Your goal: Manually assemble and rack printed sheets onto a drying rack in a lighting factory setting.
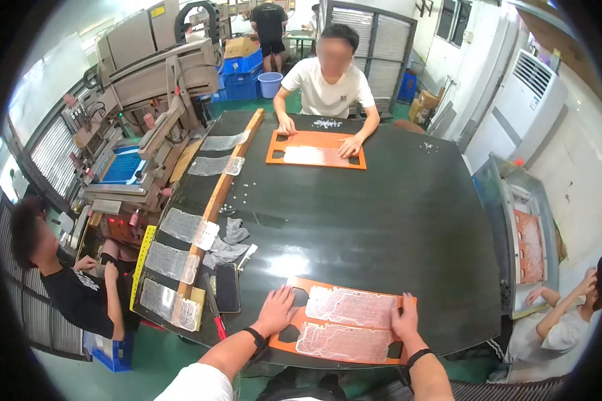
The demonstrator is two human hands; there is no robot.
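Note:
Flat on the dark table (394, 220), close to me, lies an orange board (284, 345) with dark cutouts at its left end. Two clear, patterned plastic sheets rest on it, a far sheet (351, 306) and a near sheet (344, 342). My left hand (276, 311) holds the board's left edge near the far corner, fingers over the rim. Gripping the right edge is my right hand (404, 322), its thumb beside the sheets. Undersides of both hands are hidden.
Left of me, clear sheets (170, 260) lie along a wooden strip (211, 210), beside a phone (227, 287), a red-handled tool (219, 326) and grey cloth (226, 248). Across the table, a co-worker handles another orange board (314, 148). Other people sit left and right; a machine (130, 160) stands left.

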